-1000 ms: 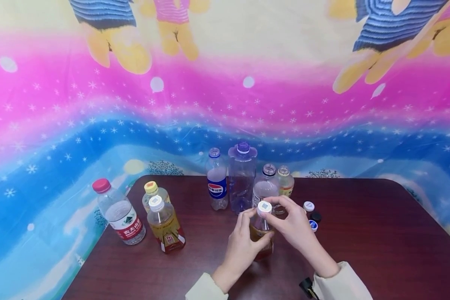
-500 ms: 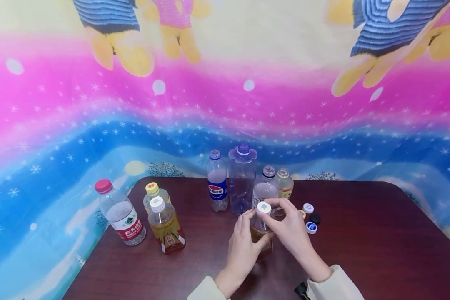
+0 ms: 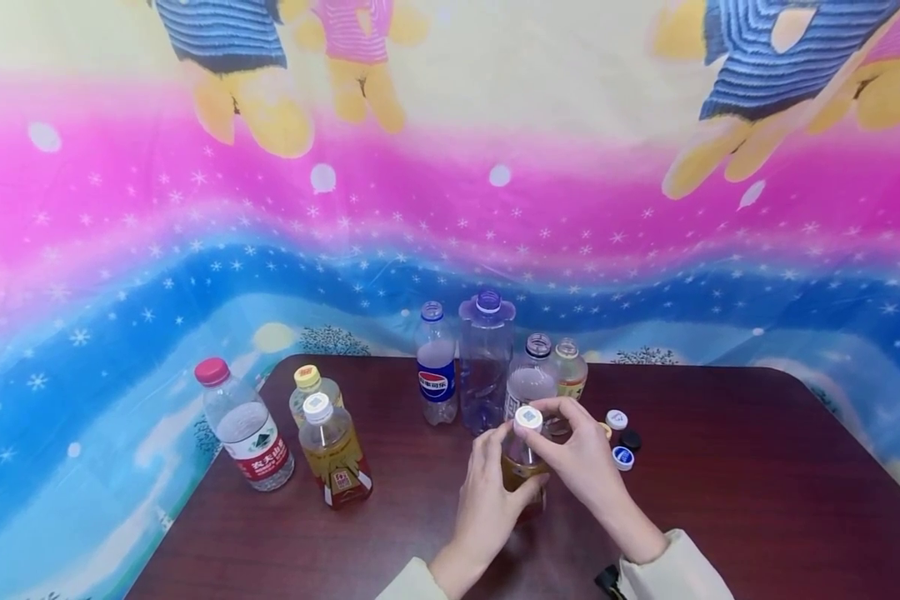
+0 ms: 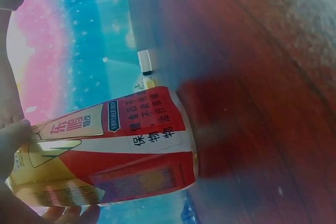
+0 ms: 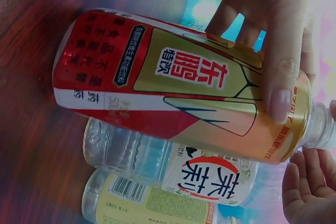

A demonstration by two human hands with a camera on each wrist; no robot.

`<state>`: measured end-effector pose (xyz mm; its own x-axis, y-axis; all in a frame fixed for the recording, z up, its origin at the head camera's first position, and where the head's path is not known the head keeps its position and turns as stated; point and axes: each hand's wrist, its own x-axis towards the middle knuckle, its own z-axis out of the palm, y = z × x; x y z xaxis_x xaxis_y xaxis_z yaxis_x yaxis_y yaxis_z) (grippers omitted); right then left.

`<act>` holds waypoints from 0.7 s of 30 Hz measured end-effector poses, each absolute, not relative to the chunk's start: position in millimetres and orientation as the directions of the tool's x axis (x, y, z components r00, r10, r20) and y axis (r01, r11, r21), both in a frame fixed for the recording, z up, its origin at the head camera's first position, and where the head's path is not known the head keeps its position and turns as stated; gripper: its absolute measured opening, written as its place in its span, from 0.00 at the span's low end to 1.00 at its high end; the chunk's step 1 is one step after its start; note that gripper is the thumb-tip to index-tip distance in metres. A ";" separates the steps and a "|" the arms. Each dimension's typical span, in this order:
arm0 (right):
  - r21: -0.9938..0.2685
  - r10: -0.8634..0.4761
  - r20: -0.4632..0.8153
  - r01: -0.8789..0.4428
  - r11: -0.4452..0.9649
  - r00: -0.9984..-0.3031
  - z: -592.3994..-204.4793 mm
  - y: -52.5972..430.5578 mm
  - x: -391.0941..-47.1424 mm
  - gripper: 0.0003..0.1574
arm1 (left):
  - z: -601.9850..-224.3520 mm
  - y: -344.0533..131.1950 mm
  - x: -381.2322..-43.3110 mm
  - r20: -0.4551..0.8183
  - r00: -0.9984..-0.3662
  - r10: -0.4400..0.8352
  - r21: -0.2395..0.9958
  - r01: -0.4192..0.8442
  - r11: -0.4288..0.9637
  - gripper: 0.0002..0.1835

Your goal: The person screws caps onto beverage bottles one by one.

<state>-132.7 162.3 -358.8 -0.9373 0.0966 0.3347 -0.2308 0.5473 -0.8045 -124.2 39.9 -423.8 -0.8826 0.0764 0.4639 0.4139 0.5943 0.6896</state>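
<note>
In the head view my left hand [image 3: 487, 504] grips an upright drink bottle [image 3: 523, 472] by its upper body, fingers on one side and thumb on the other. My right hand [image 3: 587, 450] pinches the bottle's white cap [image 3: 528, 418] between thumb and index finger. Both wrist views show the red and gold label of this energy drink bottle [image 5: 184, 82], its base close to the dark tabletop. The left thumb [image 5: 281, 103] lies across the label near the shoulder in the right wrist view. At the clear neck there, the right fingers [image 5: 310, 182] are curled.
Behind stand uncapped bottles: a Pepsi bottle [image 3: 437, 375], a tall purple one [image 3: 486, 367], a clear one [image 3: 532, 379] and a small yellow-labelled one [image 3: 572, 375]. Loose caps [image 3: 623, 457] lie to the right. Left are a pink-capped water bottle [image 3: 251, 446], a yellow-capped bottle [image 3: 307, 379] and a white-capped drink bottle [image 3: 337, 462].
The head view has shifted slightly. Both hands keep nearly the same hold on the bottle and its cap, and the other bottles stay where they were.
</note>
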 end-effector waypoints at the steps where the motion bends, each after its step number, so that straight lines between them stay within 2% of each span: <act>1: -0.800 0.094 0.340 -0.235 0.552 -0.936 -358.4 162.5 -132.8 0.18 | -423.4 40.2 -124.0 0.463 -0.883 0.075 0.693 0.413 0.592 0.36; 12: -0.733 0.007 0.401 -0.316 0.602 -0.916 -357.4 176.8 -133.3 0.16 | -421.2 32.9 -123.2 0.400 -0.916 0.040 0.759 0.355 0.546 0.36; 16: -0.714 0.094 0.458 -0.303 0.631 -0.884 -355.1 198.7 -135.9 0.12 | -417.5 17.1 -129.6 0.364 -0.931 -0.026 0.809 0.302 0.505 0.38; 21: -0.707 0.271 0.427 -0.132 0.695 -0.863 -359.0 237.8 -147.8 0.17 | -411.1 -8.6 -144.6 0.356 -0.916 -0.185 0.851 0.235 0.470 0.38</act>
<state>-147.8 237.8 -359.0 -0.8626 0.2707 0.4273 -0.1318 0.6953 -0.7066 -144.6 -8.6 -411.1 -0.9159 -0.1854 0.3559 0.2354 0.4701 0.8506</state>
